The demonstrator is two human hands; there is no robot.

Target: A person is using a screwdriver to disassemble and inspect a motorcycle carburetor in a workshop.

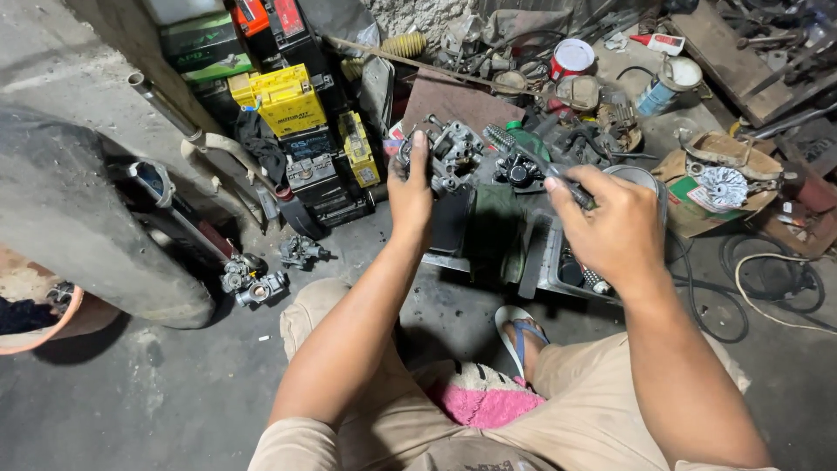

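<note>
Your left hand [410, 194] clamps the grey cast-metal carburettor body [451, 154] at twelve o'clock, your right hand [615, 228] grips a dark slim screwdriver [534, 166] against it: disassembly looks midway, screws apparently remaining.

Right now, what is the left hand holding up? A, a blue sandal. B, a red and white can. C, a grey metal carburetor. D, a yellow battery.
C: the left hand grips a grey metal carburetor raised over the floor, while the right hand holds a thin dark tool toward it.
</note>
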